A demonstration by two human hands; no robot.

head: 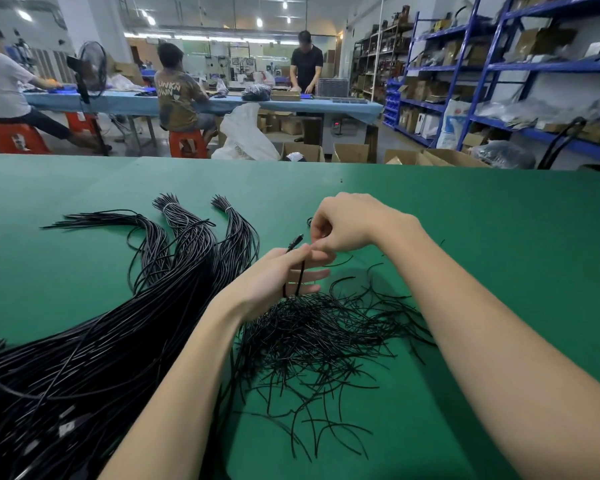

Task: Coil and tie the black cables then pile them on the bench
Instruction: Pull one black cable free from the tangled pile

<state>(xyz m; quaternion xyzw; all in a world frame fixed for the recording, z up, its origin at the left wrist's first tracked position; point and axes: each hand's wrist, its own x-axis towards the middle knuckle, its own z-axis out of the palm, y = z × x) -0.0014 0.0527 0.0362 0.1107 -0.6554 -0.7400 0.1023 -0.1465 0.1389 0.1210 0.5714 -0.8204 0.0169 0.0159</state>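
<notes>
Gripping a black cable (300, 271), the left hand (281, 275) — right hand (347, 221) pinching it above the green bench (482, 220).

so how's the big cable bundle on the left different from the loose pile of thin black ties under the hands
The cable bundle holds long, thicker cables running side by side, with white bands near the far ends; the tie pile is short, thin strands crossing in a tangle. The bundle lies left of the left hand, the pile below it. Both are black, on the green bench.
</notes>
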